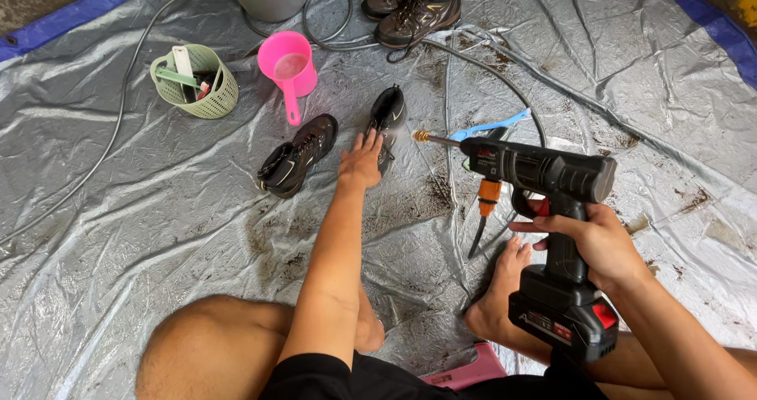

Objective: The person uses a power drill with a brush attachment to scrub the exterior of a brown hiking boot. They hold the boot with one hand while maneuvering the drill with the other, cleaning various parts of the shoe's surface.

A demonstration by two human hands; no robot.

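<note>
1. Far left, a green plastic basket [195, 82] with brushes in it, then a pink scoop [289, 66], both sitting on the grey tarp [118, 234].
2. Next, a dark hiking shoe [298, 155] lying on its side. Looks muddy, so probably slick; the stiff sole or heel would be my pick for a grip.
3. Left hand [361, 163] is spread flat, fingers open, touching a second shoe [387, 120] just beside the first. It isn't gripping anything.
4. Right hand [593, 246] is wrapped tight round the handle of a cordless pressure washer gun [544, 181], brass nozzle aimed at that second shoe. With the battery at the bottom, I'd guess it's base-heavy.
5. Another pair of boots [414, 5] sits at the top.
</note>
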